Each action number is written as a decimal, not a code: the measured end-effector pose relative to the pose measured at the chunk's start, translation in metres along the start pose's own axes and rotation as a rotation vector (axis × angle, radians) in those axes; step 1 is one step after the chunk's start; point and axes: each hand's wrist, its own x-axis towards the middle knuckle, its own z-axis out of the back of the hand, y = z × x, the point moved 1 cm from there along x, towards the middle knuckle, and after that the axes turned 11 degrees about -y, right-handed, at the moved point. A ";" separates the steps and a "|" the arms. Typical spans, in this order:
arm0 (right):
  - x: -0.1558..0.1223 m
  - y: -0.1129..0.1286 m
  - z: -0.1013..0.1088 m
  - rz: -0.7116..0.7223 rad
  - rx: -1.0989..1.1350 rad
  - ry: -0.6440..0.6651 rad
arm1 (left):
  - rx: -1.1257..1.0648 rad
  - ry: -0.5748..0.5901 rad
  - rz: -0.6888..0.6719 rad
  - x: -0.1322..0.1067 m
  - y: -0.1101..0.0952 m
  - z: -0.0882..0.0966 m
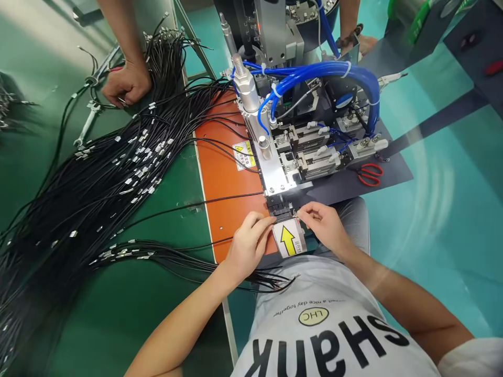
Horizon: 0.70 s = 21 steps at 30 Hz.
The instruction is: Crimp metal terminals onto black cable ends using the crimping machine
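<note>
My left hand [248, 242] is closed on a thin black cable [222, 241], its fingertips pressed down at the near end of the machine's metal track. My right hand [323, 226] pinches the fine stripped wire ends [294, 214] of that cable, just right of the track. Between my hands sits a white plate [290, 238] with a yellow arrow, fixed to the machine [277, 173]. A dark clamp block [280, 206] lies directly beyond my fingertips. Another black cable [231, 198] enters the track farther on.
A large heap of black cables [118, 157] with pale connectors covers the green table [165, 324]. A loose bundle [184, 256] lies by my left forearm. Red-handled scissors [370, 175] and a wrench [87, 124] lie nearby. Another person's hand [128, 84] rests at the far left.
</note>
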 end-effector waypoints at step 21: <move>0.034 -0.005 -0.013 0.020 0.010 -0.028 | 0.056 0.002 -0.036 0.016 0.024 -0.005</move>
